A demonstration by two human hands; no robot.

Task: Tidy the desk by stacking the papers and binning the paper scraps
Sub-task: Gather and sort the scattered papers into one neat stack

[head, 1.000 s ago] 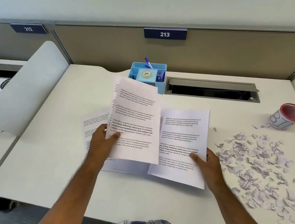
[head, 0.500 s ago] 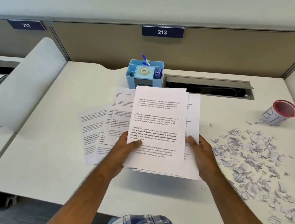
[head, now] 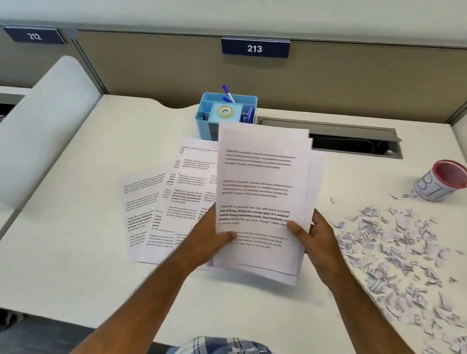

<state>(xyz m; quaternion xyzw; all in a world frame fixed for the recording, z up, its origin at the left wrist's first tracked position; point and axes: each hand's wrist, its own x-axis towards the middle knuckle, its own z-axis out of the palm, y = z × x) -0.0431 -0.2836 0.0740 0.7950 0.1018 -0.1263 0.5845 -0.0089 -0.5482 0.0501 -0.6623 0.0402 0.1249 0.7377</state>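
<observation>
The gathered sheets (head: 259, 198) were held up just above the desk (head: 64, 258) at centre, pinched on both sides: left hand (head: 209, 233) w/ thumb on the front at approx. 7 o'clock of the bundle, right hand (head: 317, 236) gripping its edge at approx. 4 o'clock. Stacking looked about half done, I judge, since a fan of loose pages (head: 162, 203) lay flat at 9 o'clock of the bundle, not collected. Binning was not begun: the paper scraps (head: 400, 260) were spread at 3 o'clock, and the red-rimmed cup (head: 441, 182) stood at 2 o'clock, near them; the blue organiser (head: 223, 112) was at 12.
</observation>
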